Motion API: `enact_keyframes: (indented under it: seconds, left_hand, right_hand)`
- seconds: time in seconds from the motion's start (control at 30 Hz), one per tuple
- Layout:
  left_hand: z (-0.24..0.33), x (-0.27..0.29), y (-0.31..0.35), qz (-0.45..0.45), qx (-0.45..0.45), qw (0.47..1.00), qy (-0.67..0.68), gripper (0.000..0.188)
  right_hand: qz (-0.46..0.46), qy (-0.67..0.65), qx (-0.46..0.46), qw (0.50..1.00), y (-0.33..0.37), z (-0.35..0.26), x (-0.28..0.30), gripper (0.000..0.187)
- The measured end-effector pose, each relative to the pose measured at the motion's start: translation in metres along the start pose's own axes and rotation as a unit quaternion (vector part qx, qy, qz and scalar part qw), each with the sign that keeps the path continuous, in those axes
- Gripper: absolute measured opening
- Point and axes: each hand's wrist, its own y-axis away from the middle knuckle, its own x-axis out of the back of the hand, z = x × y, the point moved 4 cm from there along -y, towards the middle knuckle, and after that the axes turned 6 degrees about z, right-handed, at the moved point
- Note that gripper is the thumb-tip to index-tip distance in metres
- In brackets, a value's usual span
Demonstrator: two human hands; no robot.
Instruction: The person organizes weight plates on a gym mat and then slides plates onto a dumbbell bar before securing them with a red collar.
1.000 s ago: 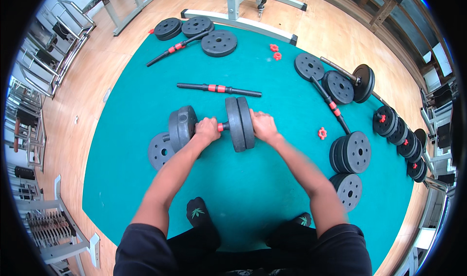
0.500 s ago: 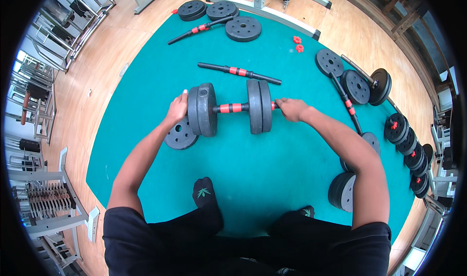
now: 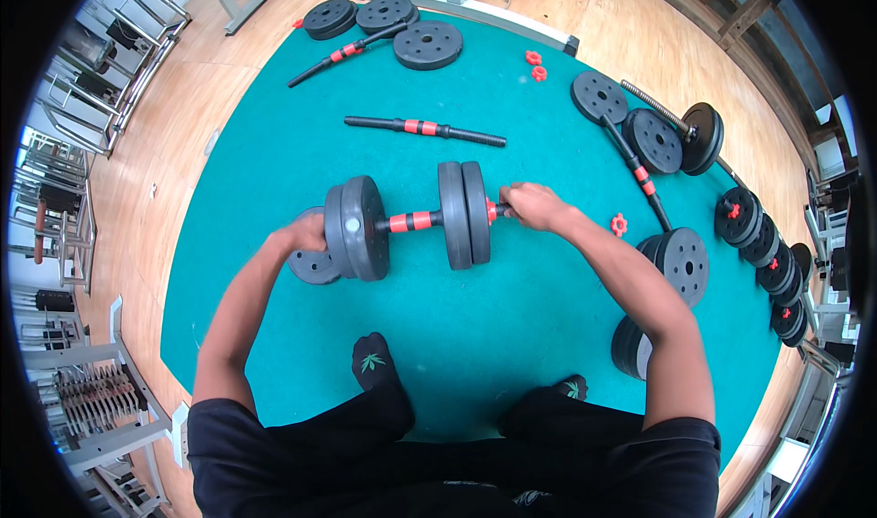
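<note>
Above the mat I have a dumbbell point(image 3: 415, 222) lying crosswise, with a pair of black plates on each side of its red-and-black grip. My left hand point(image 3: 306, 232) is closed at its left end, against the outer plate; the fingertips are hidden. On the right, my right hand point(image 3: 534, 206) is closed around the protruding bar end. A red star nut point(image 3: 493, 211) shows between that hand and the right-hand plates. Partly behind the left plates, a loose black plate point(image 3: 312, 267) lies on the mat.
Beyond the dumbbell, a bare dumbbell bar point(image 3: 424, 128) lies on the green mat point(image 3: 438, 312). Loose plates point(image 3: 427, 45) and another bar point(image 3: 347, 52) are at the far left. Red nuts point(image 3: 619, 225), a bar point(image 3: 643, 180) and stacked plates point(image 3: 683, 268) lie to the right.
The whole view has shifted. My left hand has turned, its thumb no longer raised along the plate. My right hand sits slightly farther out, showing the red nut, and the dumbbell's right end is tilted higher.
</note>
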Motion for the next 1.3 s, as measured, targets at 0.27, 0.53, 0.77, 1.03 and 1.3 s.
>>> enact_keyframes:
  seconds: [0.27,0.53,0.77,1.03,1.3]
  left_hand:
    - [-0.031,-0.069,0.027,-0.205,0.149,0.96,0.12,0.054]
    - [0.034,-0.063,0.046,-0.292,0.234,0.924,0.082,0.063]
    - [0.08,-0.044,0.028,-0.122,0.066,0.985,0.1,0.06]
    - [0.074,-0.073,-0.048,-0.118,0.007,0.993,0.017,0.05]
    - [0.176,-0.046,-0.107,-0.134,0.013,0.987,-0.087,0.034]
  right_hand:
    - [-0.223,-0.056,0.013,0.973,0.009,-0.012,-0.052,0.027]
    - [-0.175,-0.121,-0.035,0.977,0.05,-0.045,-0.057,0.023]
    - [-0.171,-0.069,-0.102,0.978,0.072,-0.042,-0.06,0.024]
    - [-0.065,-0.054,-0.155,0.984,0.111,0.026,-0.044,0.023]
    - [-0.051,-0.045,-0.233,0.97,0.19,0.062,0.016,0.039]
